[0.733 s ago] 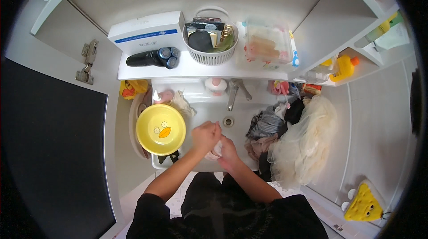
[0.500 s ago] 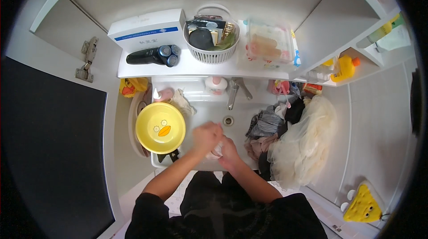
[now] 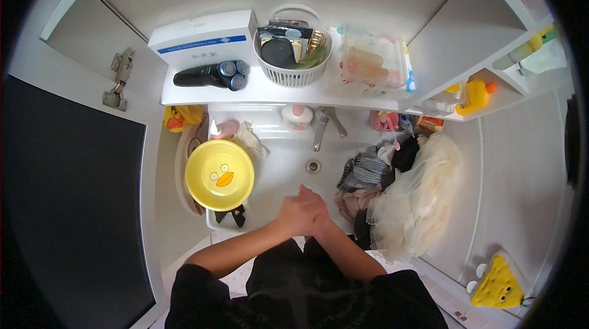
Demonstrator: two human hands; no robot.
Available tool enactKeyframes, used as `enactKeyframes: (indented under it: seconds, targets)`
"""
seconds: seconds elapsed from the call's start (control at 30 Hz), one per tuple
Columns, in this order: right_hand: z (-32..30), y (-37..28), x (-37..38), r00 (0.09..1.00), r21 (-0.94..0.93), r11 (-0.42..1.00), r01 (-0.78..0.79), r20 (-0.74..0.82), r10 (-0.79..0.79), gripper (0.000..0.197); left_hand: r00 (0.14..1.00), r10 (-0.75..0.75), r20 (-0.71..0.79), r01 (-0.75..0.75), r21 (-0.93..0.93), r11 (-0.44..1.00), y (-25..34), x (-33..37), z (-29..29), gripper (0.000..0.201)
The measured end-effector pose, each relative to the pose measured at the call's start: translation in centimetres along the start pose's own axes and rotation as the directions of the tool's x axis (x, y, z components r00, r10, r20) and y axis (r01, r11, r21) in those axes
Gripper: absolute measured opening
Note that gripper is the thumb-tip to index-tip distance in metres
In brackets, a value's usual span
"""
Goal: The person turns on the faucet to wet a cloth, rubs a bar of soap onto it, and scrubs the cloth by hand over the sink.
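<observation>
Over the front part of the white sink [image 3: 276,172], my two hands are pressed together. My left hand [image 3: 293,214] is closed and lies over much of my right hand [image 3: 318,211], whose fingers are closed too. Whatever sits between the palms is hidden. The drain [image 3: 313,166] lies just beyond them, with the metal faucet [image 3: 319,130] behind it. Left of my hands stands a yellow basin [image 3: 236,195] with a duck face on its bottom. To their right lies a heap of clothes, among them a striped grey cloth [image 3: 363,169] and a pinkish cloth [image 3: 356,204].
Cream tulle [image 3: 417,200] spreads beside the clothes. Two pump bottles stand behind the sink, one pink [image 3: 227,129], one white [image 3: 297,118]. The shelf above holds a shaver [image 3: 211,76], a white basket [image 3: 293,75] and a clear box [image 3: 374,59]. A cabinet door [image 3: 73,194] stands ajar on the left.
My hands have drawn slightly toward me and come tightly together. A pale, soft-looking thing that showed between them before is now covered. The basin and clothes stay put.
</observation>
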State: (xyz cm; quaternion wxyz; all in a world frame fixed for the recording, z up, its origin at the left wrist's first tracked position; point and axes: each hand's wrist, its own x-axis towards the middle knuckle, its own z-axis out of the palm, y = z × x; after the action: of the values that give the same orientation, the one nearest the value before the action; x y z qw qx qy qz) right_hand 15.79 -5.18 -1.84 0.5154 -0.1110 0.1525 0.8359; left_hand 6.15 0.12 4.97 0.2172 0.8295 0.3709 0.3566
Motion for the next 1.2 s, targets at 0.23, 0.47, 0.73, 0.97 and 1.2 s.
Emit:
enactKeyframes:
  seconds: [0.23, 0.47, 0.73, 0.97, 1.2]
  targets:
    - [5.6, -0.7, 1.0, 0.934, -0.436, 0.898, -0.055, -0.34, -0.108, 0.03, 0.984, -0.094, -0.152, 0.103, 0.052, 0.993, -5.3, -7.4, 6.8, 0.008]
    - [4.4, -1.9, 0.2, 0.916, -0.587, 0.802, -0.109, -0.373, -0.149, 0.038, 0.864, -0.404, -0.3, 0.433, 0.032, 0.901, -8.1, 0.9, 1.0, 0.034]
    - [-1.7, -8.1, 0.6, 0.765, -0.734, 0.679, 0.02, -0.426, -0.483, 0.043, 0.187, -0.857, 0.481, 0.71, -0.669, -0.221, -8.4, -2.2, 1.6, 0.022]
    - [3.6, -9.7, 1.3, 0.601, -0.962, -0.251, 0.105, 0.262, -0.755, 0.051, 0.519, -0.663, 0.539, 0.558, -0.802, -0.214, -7.5, -3.5, 4.5, 0.022]
    - [11.1, -12.2, 3.3, 0.56, -0.552, -0.812, -0.189, 0.619, -0.551, 0.062, 0.367, -0.713, 0.598, 0.485, -0.777, -0.402, -7.5, -2.1, 6.0, 0.037]
